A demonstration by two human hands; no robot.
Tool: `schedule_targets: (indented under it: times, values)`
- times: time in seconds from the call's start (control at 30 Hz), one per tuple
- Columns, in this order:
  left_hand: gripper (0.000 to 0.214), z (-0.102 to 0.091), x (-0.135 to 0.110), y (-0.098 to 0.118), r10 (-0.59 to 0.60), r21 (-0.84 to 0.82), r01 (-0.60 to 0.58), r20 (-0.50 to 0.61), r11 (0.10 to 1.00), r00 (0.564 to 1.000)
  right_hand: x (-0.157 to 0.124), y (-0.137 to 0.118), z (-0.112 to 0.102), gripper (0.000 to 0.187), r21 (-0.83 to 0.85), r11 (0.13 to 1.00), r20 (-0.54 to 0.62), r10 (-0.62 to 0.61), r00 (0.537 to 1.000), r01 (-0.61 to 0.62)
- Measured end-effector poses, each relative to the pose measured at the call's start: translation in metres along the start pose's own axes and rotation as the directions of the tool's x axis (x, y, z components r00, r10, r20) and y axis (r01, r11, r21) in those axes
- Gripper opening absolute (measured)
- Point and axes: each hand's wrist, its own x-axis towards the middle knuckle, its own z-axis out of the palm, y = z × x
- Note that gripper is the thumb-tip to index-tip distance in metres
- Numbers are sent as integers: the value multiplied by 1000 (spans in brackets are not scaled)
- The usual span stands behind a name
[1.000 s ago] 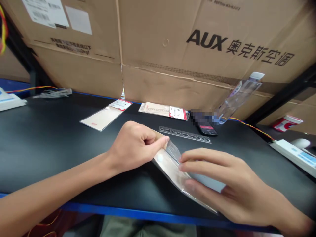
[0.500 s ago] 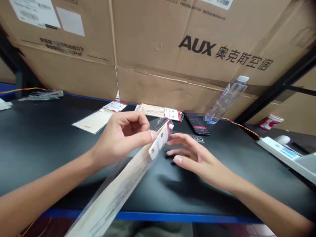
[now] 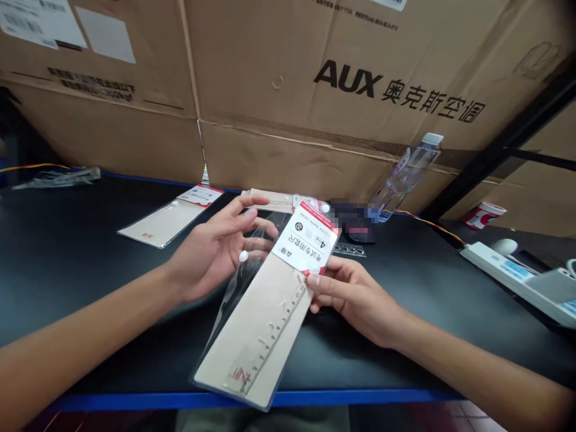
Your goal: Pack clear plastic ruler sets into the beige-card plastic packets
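Large corrugated brown cardboard boxes [image 3: 346,120] printed with black AUX lettering and Chinese characters stood along the far side of a long black-topped workbench [image 3: 81,288] with a bright blue front edge [image 3: 252,400]. On the right, a white power strip [image 3: 508,270] lay on a lower dark surface, with a red-and-white cup [image 3: 486,216] lying beyond it. A clear plastic water bottle [image 3: 405,180] with a white cap leaned tilted against the boxes at the far right of the bench. Near it lay a black smartphone [image 3: 360,233], partly blurred, with a grey flat stencil ruler [image 3: 350,251] just in front. At far left, a flat beige ruler packet [image 3: 164,223] with a red-and-white label lay on the bench, and a second packet [image 3: 270,200] lay farther back, partly behind the hands.

Above the bench's near half, a long clear plastic sleeve [image 3: 261,318] holding a beige ruler card was raised at a tilt, its red-and-white header label toward the far side. The right hand [image 3: 355,297] was closed on the sleeve's right edge, just below the label, gripping it between thumb and fingers. The left hand [image 3: 211,258] stood open, fingers spread and lightly curved, beside the sleeve's loose clear flap [image 3: 238,282]; whether it touched the flap, I could not tell.
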Motion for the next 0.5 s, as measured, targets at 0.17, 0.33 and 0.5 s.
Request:
schedule_targets:
  times: [0.17, 0.33, 0.5]
  values:
    - [35, 0, 1, -12, -101, 226, 81, 75, 971, 992, 0, 3, 0, 32, -54, 997, -83, -58, 995, 53]
    - [34, 1, 0, -21, -160, 338, 111, 122, 934, 980, -2, 4, 2, 32, -87, 993, -56, -89, 994, 84]
    - [30, -3, 0, -10, -128, 387, 65, 140, 920, 982, -1, 1, 1, 27, -80, 990, -112, -125, 986, 117]
